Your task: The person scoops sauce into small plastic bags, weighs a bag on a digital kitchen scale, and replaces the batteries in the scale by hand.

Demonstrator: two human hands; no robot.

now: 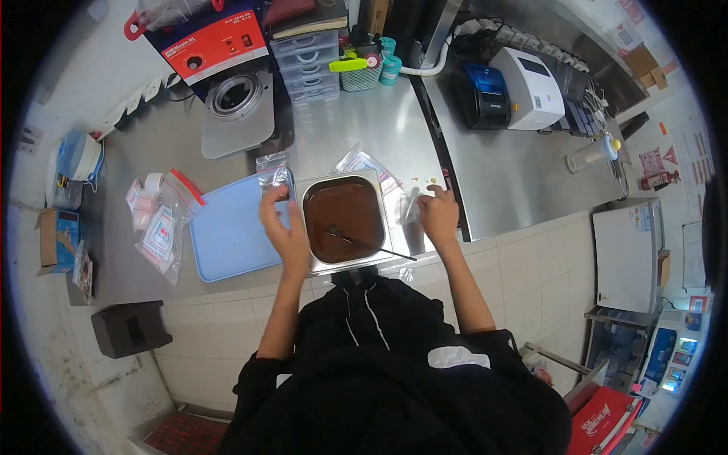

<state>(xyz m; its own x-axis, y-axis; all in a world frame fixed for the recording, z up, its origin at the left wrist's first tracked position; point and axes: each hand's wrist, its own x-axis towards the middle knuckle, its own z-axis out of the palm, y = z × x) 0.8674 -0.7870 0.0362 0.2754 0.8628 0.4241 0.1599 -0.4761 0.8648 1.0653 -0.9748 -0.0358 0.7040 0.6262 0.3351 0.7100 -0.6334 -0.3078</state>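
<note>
1. Our left hand (285, 233) has fingers apart, a small clear plastic bag (274, 179) just beyond them.
2. Our right hand (440, 216) curls; we cannot tell its grip.
3. Bag looks light, slippery: best pinched edgewise.

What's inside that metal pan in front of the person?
The metal pan holds a smooth brown substance and a utensil, its handle crossing the rim. The pan's bottom is covered, so it can't be seen.

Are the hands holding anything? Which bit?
I can't tell: the right hand is close to clear plastic, maybe pinching its edge; the left hand is by a small bag, grip unclear.
</note>
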